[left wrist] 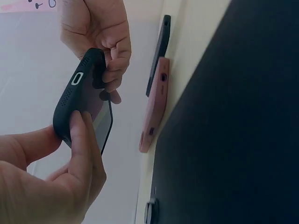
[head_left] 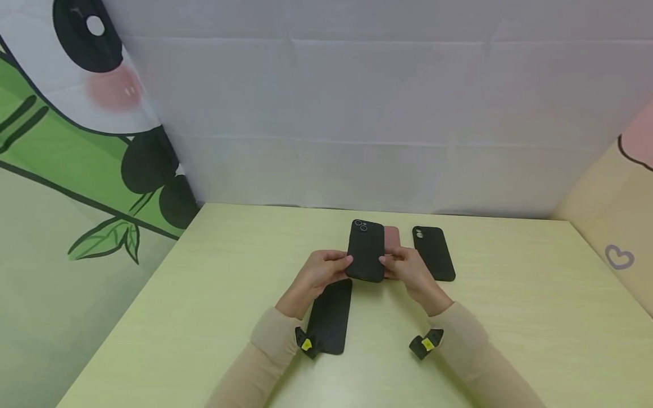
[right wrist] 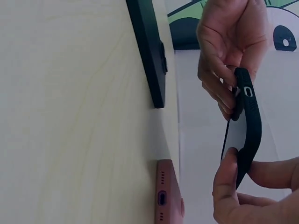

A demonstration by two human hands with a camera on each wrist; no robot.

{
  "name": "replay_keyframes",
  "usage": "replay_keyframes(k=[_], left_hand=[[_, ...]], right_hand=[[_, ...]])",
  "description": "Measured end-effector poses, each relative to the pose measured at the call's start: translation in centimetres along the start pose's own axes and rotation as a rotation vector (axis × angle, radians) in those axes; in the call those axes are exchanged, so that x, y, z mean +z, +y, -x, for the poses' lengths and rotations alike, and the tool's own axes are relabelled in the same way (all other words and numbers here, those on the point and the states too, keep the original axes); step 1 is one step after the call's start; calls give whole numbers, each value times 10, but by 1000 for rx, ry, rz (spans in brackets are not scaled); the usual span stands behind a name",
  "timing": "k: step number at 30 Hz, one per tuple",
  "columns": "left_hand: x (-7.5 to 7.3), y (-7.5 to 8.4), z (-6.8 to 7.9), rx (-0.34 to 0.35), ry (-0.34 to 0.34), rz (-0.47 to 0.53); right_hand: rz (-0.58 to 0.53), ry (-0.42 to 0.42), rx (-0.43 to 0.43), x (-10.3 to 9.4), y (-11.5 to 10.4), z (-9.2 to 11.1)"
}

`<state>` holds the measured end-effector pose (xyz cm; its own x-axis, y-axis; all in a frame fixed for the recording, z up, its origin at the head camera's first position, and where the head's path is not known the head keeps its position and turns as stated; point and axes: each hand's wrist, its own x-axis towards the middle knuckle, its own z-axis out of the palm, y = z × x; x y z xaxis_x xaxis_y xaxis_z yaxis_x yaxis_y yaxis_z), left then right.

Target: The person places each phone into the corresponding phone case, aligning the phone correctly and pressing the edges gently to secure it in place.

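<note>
My left hand (head_left: 322, 271) and my right hand (head_left: 410, 271) hold a phone in a black case (head_left: 365, 252) between them, raised above the table, its back with two camera lenses facing me. Each hand pinches one long side, thumb on the back and fingers on the screen side. In the left wrist view, the charging port cutout shows at the lower end of the black case (left wrist: 70, 95). Just behind the held phone, partly hidden, lies a pink case (head_left: 392, 237). A black case with a camera cutout (head_left: 433, 253) rests to the right of it.
A larger flat black slab (head_left: 331, 317) lies on the pale wood-grain table (head_left: 530, 317), close below my left wrist. The right wrist view shows a raised bump on this slab (right wrist: 147, 51). A pale cloth wall (head_left: 357, 124) stands at the table's back edge.
</note>
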<state>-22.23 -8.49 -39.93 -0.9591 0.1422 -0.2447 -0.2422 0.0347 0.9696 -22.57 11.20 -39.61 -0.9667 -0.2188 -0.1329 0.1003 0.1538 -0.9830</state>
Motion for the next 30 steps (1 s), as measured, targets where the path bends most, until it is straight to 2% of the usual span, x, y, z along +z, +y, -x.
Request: replay_keyframes(k=[10, 19, 24, 30], left_hand=[[-12, -4, -17, -50, 63, -23], [-24, -3, -29, -117, 92, -36], [-28, -2, -33, -150, 97, -66], [-29, -2, -36, -153, 92, -64]], right_hand=[[22, -75, 35, 15, 7, -20], [-32, -174, 47, 22, 6, -30], [-42, -163, 78, 25, 6, -34], [-50, -169, 79, 26, 6, -35]])
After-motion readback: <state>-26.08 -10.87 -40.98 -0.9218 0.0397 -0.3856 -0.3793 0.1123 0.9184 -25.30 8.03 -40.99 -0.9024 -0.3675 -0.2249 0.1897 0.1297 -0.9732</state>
